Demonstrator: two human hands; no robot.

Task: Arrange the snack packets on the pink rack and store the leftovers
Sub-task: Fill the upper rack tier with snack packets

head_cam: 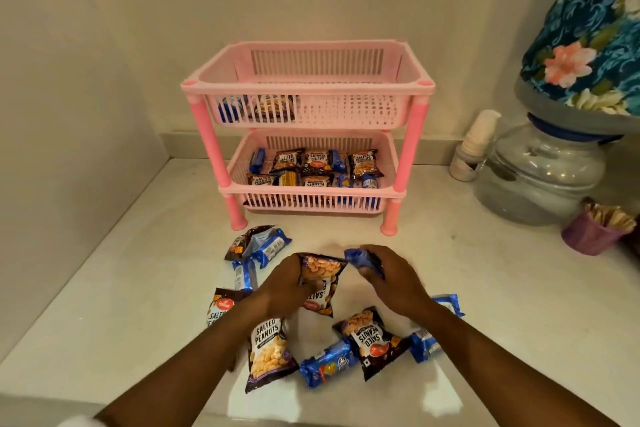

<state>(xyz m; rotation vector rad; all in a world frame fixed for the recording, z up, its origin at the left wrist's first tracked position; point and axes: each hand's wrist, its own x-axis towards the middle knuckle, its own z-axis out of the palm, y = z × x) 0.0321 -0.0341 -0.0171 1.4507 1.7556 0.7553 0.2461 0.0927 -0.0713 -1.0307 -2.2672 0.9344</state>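
Peanut packet point(320, 284) within left hand point(282, 282) grip, blue packet point(363, 262) within right hand point(388, 279)

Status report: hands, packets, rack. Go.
Left hand gripping salted peanuts packet; right hand gripping blue biscuit packet. Two-tier pink plastic rack: bottom full, top mostly bare. Path clear.

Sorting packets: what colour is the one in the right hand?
Blue packet, head view.

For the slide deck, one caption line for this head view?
Left hand holds a peanut packet, right hand a blue packet, before the pink rack.
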